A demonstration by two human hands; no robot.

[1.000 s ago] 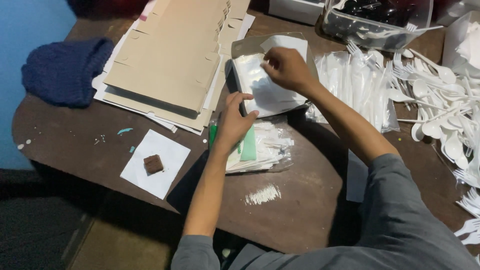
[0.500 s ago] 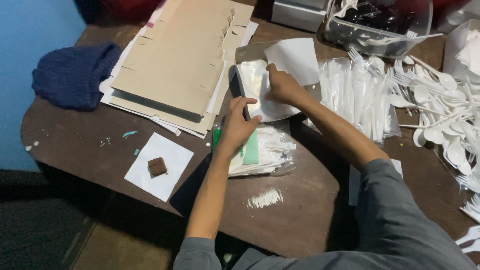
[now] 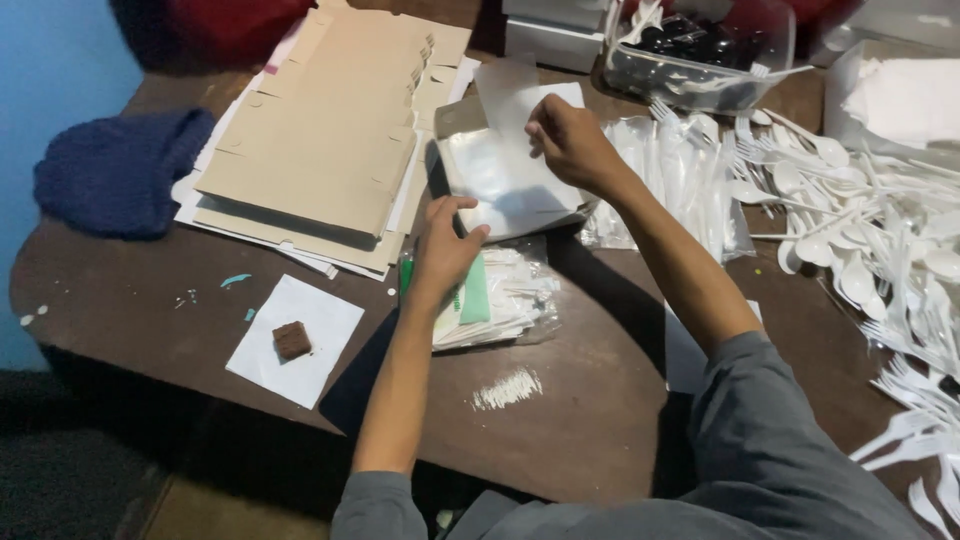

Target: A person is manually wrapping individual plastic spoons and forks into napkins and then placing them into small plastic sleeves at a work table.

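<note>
Right hand: closed in a pinch on the upper edge of a white paper sheet, which is held lifted above a stack of clear plastic sleeves. The sheet is seen to rise from the fingers toward the far side of the table.

Left hand: fingers spread, nothing grasped; the fingertips are laid against the near left edge of the stack of clear plastic sleeves, just below and to the left of the pinch.

Directly under the left wrist: a clear bag of small white packets, with a green strip at its left side.

To the left of both hands: a pile of flat cardboard blanks, lying on white sheets. Further left: a dark blue knitted cloth.

Near the left forearm, toward the table edge: a white paper square bearing a small brown block. A smear of white powder is noted on the brown table, on the near side of the bag.

To the right of the pinch: bagged white cutlery, then a loose heap of white plastic spoons and forks. Beyond the pinch: a clear container with dark contents.
</note>
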